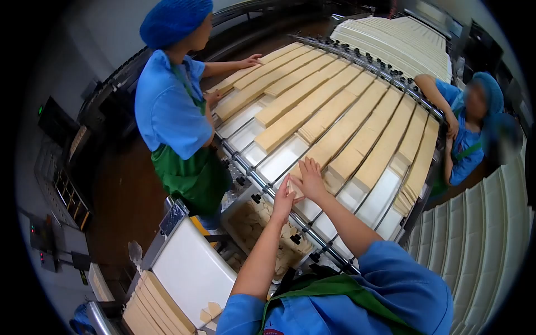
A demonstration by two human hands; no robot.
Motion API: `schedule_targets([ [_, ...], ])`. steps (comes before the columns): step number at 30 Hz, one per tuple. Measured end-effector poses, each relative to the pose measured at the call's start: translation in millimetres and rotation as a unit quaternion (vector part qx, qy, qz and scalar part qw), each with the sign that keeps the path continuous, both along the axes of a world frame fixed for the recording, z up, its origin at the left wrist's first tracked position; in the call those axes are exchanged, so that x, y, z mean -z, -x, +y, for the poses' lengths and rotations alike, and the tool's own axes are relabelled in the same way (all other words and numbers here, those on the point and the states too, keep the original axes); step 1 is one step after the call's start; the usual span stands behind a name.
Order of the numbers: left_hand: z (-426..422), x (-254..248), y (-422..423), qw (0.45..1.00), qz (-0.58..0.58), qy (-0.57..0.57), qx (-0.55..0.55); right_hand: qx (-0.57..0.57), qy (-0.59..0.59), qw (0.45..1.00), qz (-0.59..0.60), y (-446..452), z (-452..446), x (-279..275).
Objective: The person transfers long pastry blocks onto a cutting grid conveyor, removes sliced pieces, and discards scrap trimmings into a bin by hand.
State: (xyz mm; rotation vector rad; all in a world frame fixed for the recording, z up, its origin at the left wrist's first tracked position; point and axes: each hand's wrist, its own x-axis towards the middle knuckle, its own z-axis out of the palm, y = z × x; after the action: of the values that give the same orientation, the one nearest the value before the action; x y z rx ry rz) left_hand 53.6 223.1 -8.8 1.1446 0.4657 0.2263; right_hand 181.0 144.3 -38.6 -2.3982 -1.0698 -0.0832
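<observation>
No complete word, brand name or number was legible in my head view. The round red emblem (pixel 273 332) on the front of my blue uniform (pixel 391 285), at the lower edge of the view, carried small pale lettering that was cut off and too small to read. A short pale mark stood just above it and could not be identified with certainty. A small red mark (pixel 459 148) on the blue shirt (pixel 467 166) of the person at the right was likewise too small to read.
</observation>
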Motion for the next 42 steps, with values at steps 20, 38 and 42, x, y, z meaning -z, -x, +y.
schedule_targets([
  [20, -20, 89, 626, 0.491, 0.566, -0.252, -0.612, -0.503, 0.027, 0.863, 0.032, 290, 218, 17],
  [38, 23, 72, 638, 0.624, 0.582, -0.174, -0.492, -0.612, 0.202, 0.760, 0.086, 656, 441, 60],
  [42, 21, 63, 651, 0.671, 0.554, -0.205, -0.447, -0.553, 0.066, 0.828, 0.073, 592, 409, 63],
])
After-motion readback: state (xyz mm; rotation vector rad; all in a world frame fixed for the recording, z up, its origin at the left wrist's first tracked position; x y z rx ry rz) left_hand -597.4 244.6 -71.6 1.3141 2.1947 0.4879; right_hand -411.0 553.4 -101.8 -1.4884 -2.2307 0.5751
